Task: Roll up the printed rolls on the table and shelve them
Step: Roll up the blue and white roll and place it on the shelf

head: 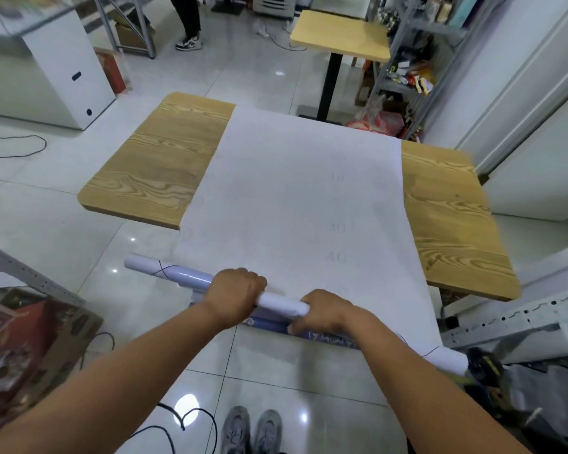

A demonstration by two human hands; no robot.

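Observation:
A long printed sheet (295,191) lies white side up across the wooden table (158,165) and hangs past its near edge. Its near end is wound into a roll (282,304) that runs from lower right to upper left, with purple print showing underneath. My left hand (235,291) grips the roll from above, fingers curled round it. My right hand (328,311) grips the roll just to the right, also curled over it. Both hands hold the roll in the air in front of the table edge.
A second small wooden table (341,34) stands behind. Metal shelving (407,60) with goods is at the back right, a white cabinet (63,77) at the left. A person's legs (189,21) stand far back. Cables (184,424) lie on the tiled floor near my shoes.

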